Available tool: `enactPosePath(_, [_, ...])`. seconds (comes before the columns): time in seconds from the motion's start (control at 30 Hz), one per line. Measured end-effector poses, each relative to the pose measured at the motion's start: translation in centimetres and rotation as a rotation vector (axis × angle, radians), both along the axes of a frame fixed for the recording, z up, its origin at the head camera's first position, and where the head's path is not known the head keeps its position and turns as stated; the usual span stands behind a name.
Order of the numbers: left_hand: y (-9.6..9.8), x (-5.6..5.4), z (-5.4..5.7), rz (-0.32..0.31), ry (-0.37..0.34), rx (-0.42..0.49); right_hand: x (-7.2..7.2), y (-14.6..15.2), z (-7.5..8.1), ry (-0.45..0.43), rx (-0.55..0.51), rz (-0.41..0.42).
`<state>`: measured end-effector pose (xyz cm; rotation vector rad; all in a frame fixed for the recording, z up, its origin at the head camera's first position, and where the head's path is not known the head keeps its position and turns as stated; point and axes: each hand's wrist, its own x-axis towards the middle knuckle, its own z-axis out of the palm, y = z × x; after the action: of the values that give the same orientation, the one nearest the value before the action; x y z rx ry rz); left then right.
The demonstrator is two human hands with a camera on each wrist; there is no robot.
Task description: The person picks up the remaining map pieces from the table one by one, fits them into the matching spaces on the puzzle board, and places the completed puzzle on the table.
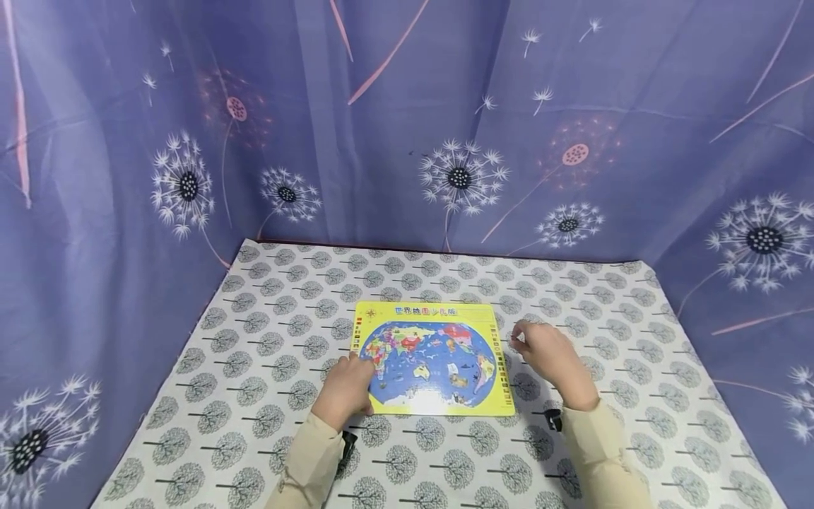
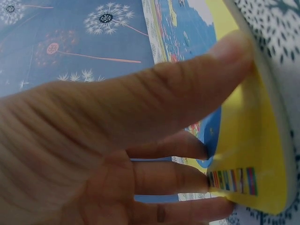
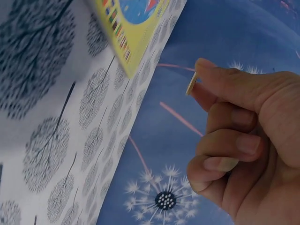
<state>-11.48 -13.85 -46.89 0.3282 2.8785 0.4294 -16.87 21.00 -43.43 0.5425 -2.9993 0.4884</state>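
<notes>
A yellow-bordered world map puzzle board with a blue oval sea lies flat on the patterned cloth. At its left edge rests my left hand. In the left wrist view the thumb lies across the near border, and the other fingers touch the board's surface close to a row of small flags. My right hand, just right of the board and raised, pinches a small, thin, pale-edged puzzle piece between thumb and forefinger. The piece is seen nearly edge-on, its printed face hidden.
A white tablecloth printed with grey trees covers the table. Purple curtains with dandelion prints enclose it at the back and both sides. Dark wrist straps show by the beige sleeves.
</notes>
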Motion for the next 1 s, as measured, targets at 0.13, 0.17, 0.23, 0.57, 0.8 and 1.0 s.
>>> enactPosePath(0.13, [0.2,0.0,0.0,-0.011,0.002,-0.015,-0.1,-0.7,-0.1,0.005,0.002,0.002])
enactPosePath(0.17, [0.2,-0.1,0.1,-0.012,0.001,-0.017,-0.2,-0.8,-0.1,0.009,0.004,0.003])
enactPosePath(0.23, [0.2,-0.1,0.1,-0.013,0.000,-0.021,-0.3,-1.3,-0.2,0.015,0.004,0.013])
enactPosePath(0.57, [0.0,0.0,0.1,-0.003,-0.005,-0.009,-0.4,-3.0,-1.5,-0.028,-0.020,0.080])
enactPosePath(0.8, [-0.1,0.0,0.1,-0.004,0.003,-0.003,-0.6,-3.8,-3.0,-0.081,-0.001,0.096])
enactPosePath(1.0, [-0.1,0.0,0.0,-0.004,0.015,0.006,-0.2,-4.3,-4.1,-0.114,0.018,0.099])
